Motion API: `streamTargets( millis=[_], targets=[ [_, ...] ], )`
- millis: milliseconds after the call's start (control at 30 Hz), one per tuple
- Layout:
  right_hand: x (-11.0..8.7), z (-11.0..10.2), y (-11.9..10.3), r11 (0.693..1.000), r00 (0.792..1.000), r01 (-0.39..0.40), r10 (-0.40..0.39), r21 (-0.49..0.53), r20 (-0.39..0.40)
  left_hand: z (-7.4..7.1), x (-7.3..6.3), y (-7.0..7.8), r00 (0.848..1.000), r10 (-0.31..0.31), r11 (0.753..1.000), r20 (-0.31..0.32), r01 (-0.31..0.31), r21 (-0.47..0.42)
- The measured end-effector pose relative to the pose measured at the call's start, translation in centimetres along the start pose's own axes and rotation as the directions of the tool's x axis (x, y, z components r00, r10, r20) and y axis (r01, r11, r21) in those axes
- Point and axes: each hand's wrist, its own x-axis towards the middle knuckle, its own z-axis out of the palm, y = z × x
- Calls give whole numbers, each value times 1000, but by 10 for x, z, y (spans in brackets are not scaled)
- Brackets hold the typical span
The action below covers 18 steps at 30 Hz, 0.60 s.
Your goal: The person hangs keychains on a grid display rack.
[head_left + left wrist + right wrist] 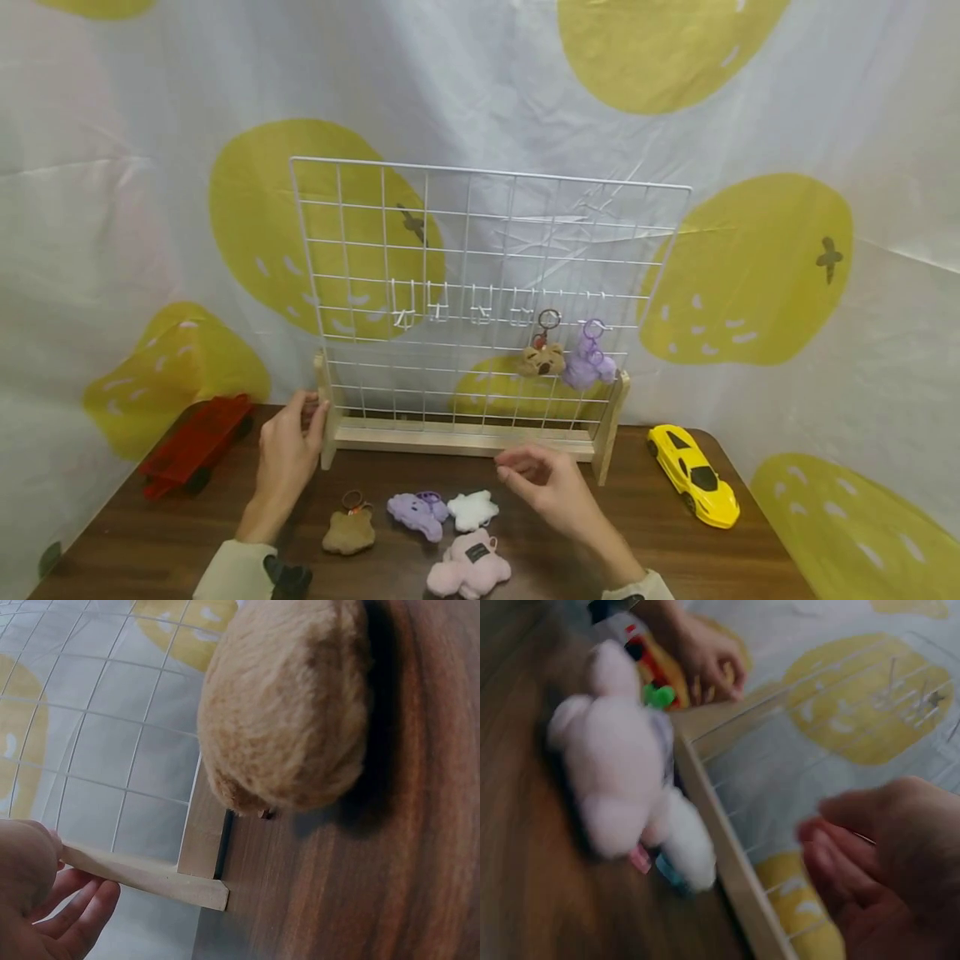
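My left hand (288,442) holds the left wooden post (150,876) of a white wire grid rack (491,175), fingers on its outer side. Above the table, in front of the rack's right half, my right hand (551,487) has loosely bent fingers and nothing in them. A brown plush keychain (349,532), a purple one (417,513), a white star-shaped one (472,510) and a pink one (472,567) lie between the hands. On the rack's right-hand hooks hang a brown animal-head keychain (542,360) and a purple plush keychain (588,367).
Several bare white hooks (438,312) line the grid's middle row. A red toy vehicle (198,446) stands at the table's left, a yellow toy car (693,475) at its right. Behind the rack hangs a white curtain (495,83) with yellow fruit prints.
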Motion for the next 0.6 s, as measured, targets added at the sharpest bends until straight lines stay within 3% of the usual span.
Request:
streamTargets(
  millis=[133, 267, 467, 600],
  targets=[
    [-9, 2, 15, 995, 980, 19, 0, -94, 198, 0, 0, 0, 1000, -2, 1000, -1, 2, -1],
    [-16, 2, 25, 988, 950, 72, -26, -140, 310, 0, -1, 0, 1000, -3, 1000, -2, 3, -3],
    [-25, 1, 31, 978, 901, 164, -97, -125, 422, 1, -1, 0, 1000, 3, 1000, 3, -3, -3],
    [-27, 2, 31, 966, 889, 204, -116, -155, 444, 0, 0, 0, 1000, 13, 1000, -7, -13, -8]
  ],
)
